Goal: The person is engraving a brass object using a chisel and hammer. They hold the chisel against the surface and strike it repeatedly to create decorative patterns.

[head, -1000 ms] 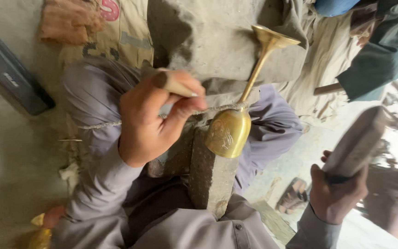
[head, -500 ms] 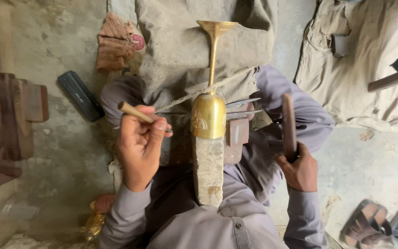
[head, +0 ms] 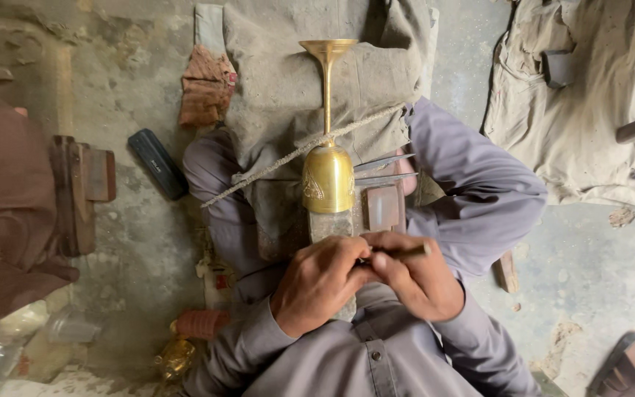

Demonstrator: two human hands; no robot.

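Observation:
A brass goblet (head: 328, 180) lies on its side on a narrow stone block (head: 326, 224) set between my knees, its foot pointing away from me. My left hand (head: 317, 283) and my right hand (head: 420, 283) meet over my lap, just below the goblet's bowl. Together they pinch a thin dark tool (head: 404, 253) whose tip sticks out to the right. Neither hand touches the goblet. No hammer is visible.
A thin rod (head: 299, 153) crosses my legs, with pointed metal tools (head: 384, 163) beside the goblet. A black case (head: 157, 163), a reddish cloth (head: 207, 87) and wooden blocks (head: 75, 191) lie left. Another person's brown garment (head: 1, 213) is far left; a sandalled foot (head: 633, 364) lower right.
My hands have come together over my lap. The left dropped from beside the goblet, and the right no longer shows the hammer it held. The view has steadied.

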